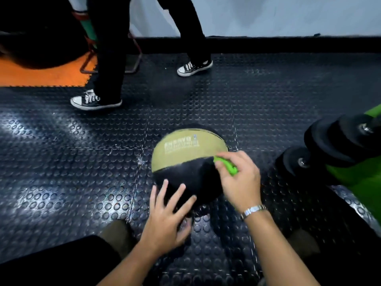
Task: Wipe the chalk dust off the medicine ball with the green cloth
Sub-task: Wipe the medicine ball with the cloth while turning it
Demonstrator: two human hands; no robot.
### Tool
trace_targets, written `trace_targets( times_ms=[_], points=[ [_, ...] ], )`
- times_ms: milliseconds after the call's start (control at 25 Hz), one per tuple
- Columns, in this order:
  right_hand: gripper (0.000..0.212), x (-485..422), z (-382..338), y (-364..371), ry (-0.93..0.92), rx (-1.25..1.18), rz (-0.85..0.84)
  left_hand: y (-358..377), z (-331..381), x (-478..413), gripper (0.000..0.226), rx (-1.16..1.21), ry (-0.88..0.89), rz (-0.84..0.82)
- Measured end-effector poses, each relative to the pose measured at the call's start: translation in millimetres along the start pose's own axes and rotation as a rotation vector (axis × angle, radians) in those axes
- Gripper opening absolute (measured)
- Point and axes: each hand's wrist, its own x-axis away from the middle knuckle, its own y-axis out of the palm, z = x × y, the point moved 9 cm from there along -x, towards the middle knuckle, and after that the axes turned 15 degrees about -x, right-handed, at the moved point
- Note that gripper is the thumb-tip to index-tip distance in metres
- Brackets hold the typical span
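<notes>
On the black studded rubber floor [61, 182] sits the round olive-and-black medicine ball [185, 162], steadied against rolling by the left hand [165, 219] with straight, spread fingers [177, 193], while the right hand [239, 178] pinches the small bright green cloth [226, 166] against its upper right side to rub off chalk.

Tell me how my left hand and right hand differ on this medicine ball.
The left hand lies flat, fingers spread, on the medicine ball, on its near black side, holding nothing; the right hand curls round the green cloth. The right hand sits farther up, by the olive-black seam; the left hand is nearer the body. The right wrist wears a watch; the left is bare. Both are on the ball.
</notes>
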Motion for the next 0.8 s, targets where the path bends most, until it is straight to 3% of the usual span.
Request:
trace_targets(
  times_ms=[120, 320, 360, 440, 520, 680, 800],
  points=[
    [0.031, 34.4, -16.4, 38.9, -0.162, 0.288, -0.251, -11.9, 2.6, 32.1, 0.060, 0.059, 0.088, -0.057],
    [0.041, 73.9, 9.1, 31.3, -0.048, 0.382, -0.176, -28.0, 1.4, 40.0, 0.050, 0.169, 0.126, -0.070],
    [0.043, 77.7, 11.0, 28.4, -0.056, 0.385, -0.162, -34.8, -7.4, 28.6, 0.044, 0.183, 0.063, -0.029],
    [0.046, 83.0, 12.4, 24.7, -0.065, 0.388, -0.142, -47.7, -38.1, -3.3, 0.039, 0.214, -0.233, 0.030],
    [0.043, 88.6, 8.1, 24.5, -0.081, 0.355, -0.120, -49.1, -60.5, -25.6, 0.043, 0.318, -0.505, -0.016],
    [0.015, 63.5, -16.2, 2.5, -0.091, 0.082, 0.163, -25.4, -48.4, -26.9, 0.063, 0.470, -0.606, -0.119],
    [0.017, 18.1, -33.9, -1.1, -0.100, 0.055, 0.244, -16.1, -41.2, -21.6, 0.086, 0.423, -0.623, -0.079]
  ],
)
